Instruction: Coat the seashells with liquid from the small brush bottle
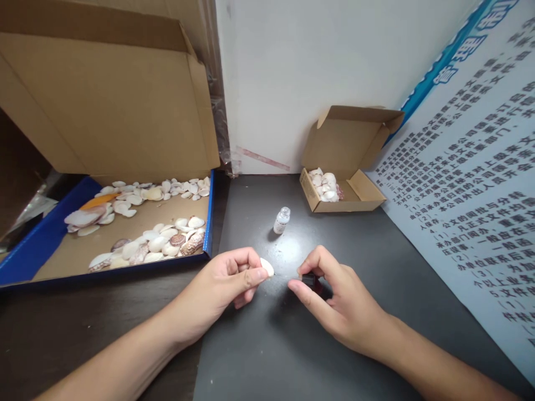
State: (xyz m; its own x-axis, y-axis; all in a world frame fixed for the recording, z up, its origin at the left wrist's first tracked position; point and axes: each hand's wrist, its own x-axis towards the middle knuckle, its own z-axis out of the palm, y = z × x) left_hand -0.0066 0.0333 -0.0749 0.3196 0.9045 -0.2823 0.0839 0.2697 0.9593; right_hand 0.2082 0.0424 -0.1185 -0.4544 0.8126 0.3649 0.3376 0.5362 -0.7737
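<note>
Between the thumb and fingers of my left hand point(228, 284) is a small white seashell point(266, 267). My right hand point(338, 298) pinches a small black bottle cap point(309, 279), with the fingers covering part of it. Whether a brush is attached to the cap, I cannot make out. The two hands face each other, a short gap apart, above the dark mat. Just beyond them a small clear glass bottle point(281, 221) with a label stands upright, its neck uncapped.
At the left, an open blue-edged cardboard box point(211, 214) holds several groups of seashells point(156, 242). A smaller open cardboard box point(349, 206) at the back right contains a pile of white shells point(325, 185). A white panel point(334, 61) and a printed poster point(472, 195) stand behind and right.
</note>
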